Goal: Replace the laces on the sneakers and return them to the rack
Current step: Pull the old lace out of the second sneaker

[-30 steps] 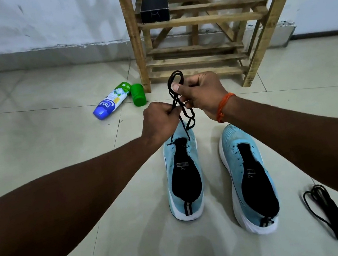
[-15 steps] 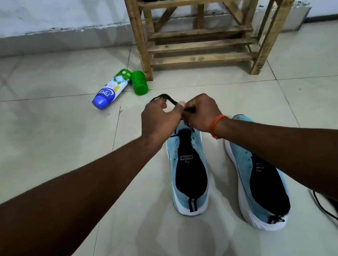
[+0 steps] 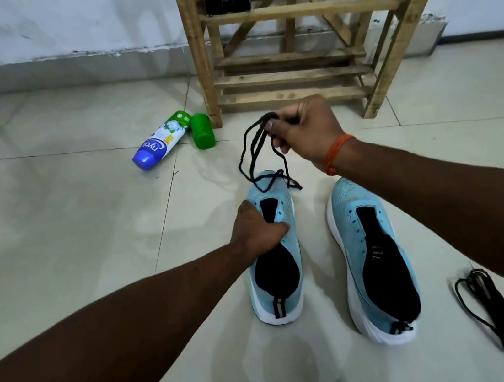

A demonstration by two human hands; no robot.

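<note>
Left hand (image 3: 256,229) clamps light-blue knit sneaker (image 3: 291,250); right hand (image 3: 304,133) pinches looped black lace (image 3: 257,150), best kept taut, ends even, sneaker pinned flat.

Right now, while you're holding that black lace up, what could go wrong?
The lace hangs in several loops from the right hand, so it might tangle or knot at the left sneaker, which the left hand grips. The spray bottle and green cap lie loose by the rack; they could roll underfoot later.
</note>
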